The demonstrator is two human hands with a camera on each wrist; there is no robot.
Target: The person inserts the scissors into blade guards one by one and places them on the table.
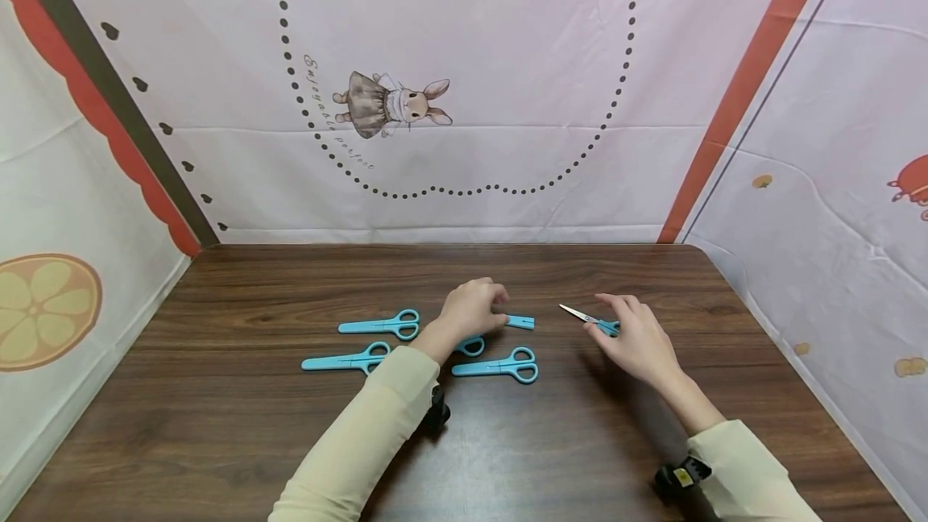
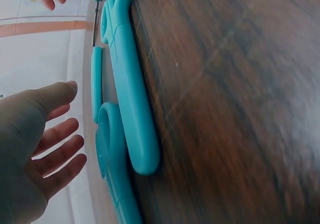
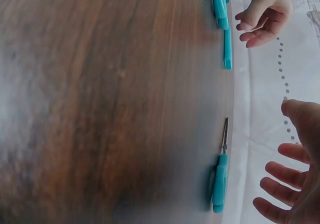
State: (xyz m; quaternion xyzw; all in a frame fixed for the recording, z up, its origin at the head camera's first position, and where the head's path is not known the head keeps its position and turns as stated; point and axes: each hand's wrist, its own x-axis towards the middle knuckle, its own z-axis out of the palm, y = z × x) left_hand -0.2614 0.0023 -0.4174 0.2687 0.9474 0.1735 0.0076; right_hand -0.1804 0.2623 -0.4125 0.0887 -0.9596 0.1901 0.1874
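A pair of blue-handled scissors [image 1: 609, 328] lies on the table with its metal blades bare, pointing left. My right hand [image 1: 641, 343] hovers over its handles; in the right wrist view the loosely spread fingers stand apart from the scissors [image 3: 220, 184]. A loose blue sheath [image 1: 520, 322] lies left of the blade tips. Near it is my left hand [image 1: 471, 308], fingers relaxed; in the left wrist view that hand [image 2: 40, 139] holds nothing and stays apart from the sheath [image 2: 96, 86]. Sheathed scissors [image 1: 500, 366] lie in front of the loose sheath.
More sheathed scissors lie left: one pair farther back [image 1: 377, 326], another nearer [image 1: 341, 362] and partly behind my left arm. Blue scissor handles [image 1: 471, 346] show beside my left wrist. Printed cloth [image 1: 507, 103] hangs behind the wooden table [image 1: 181, 425] and at both sides.
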